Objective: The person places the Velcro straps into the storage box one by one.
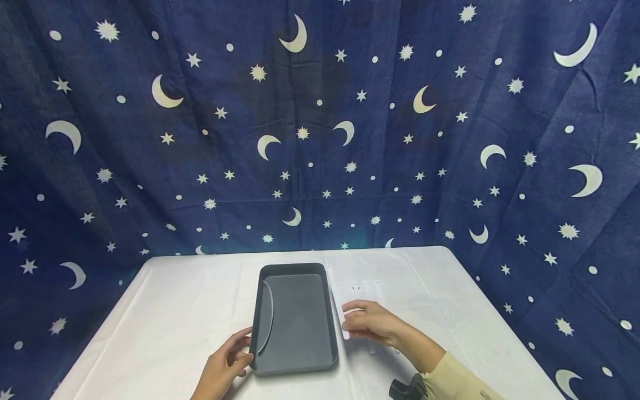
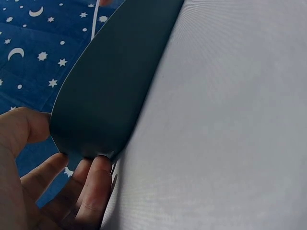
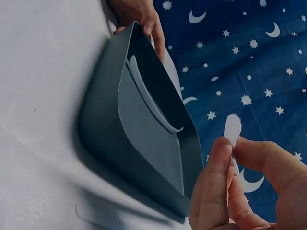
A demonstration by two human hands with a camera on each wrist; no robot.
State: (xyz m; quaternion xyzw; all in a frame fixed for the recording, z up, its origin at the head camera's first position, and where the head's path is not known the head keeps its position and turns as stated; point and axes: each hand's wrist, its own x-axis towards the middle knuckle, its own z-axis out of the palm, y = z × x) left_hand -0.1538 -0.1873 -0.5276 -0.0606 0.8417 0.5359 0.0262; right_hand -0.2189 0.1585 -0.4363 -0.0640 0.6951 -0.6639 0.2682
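A dark grey rectangular tray (image 1: 300, 322) with raised walls lies on the table. Inside it, along the left wall, is a thin, pale curved strip (image 1: 271, 316). At the tray's near left corner, my left hand (image 1: 227, 361) grips the wall; in the left wrist view its thumb and fingertips meet the tray's corner. My right hand (image 1: 372, 322), just right of the tray, pinches a slim white strip (image 3: 233, 127) with a rounded end between thumb and fingers. Most of that strip's lower part is hidden by the fingers in the right wrist view.
Several slim white pieces (image 1: 370, 289) lie side by side right of the tray, partly behind my right hand and faint against the white tablecloth (image 1: 165, 322). A dark blue curtain (image 1: 320, 166) with moons and stars hangs behind the table and along its sides.
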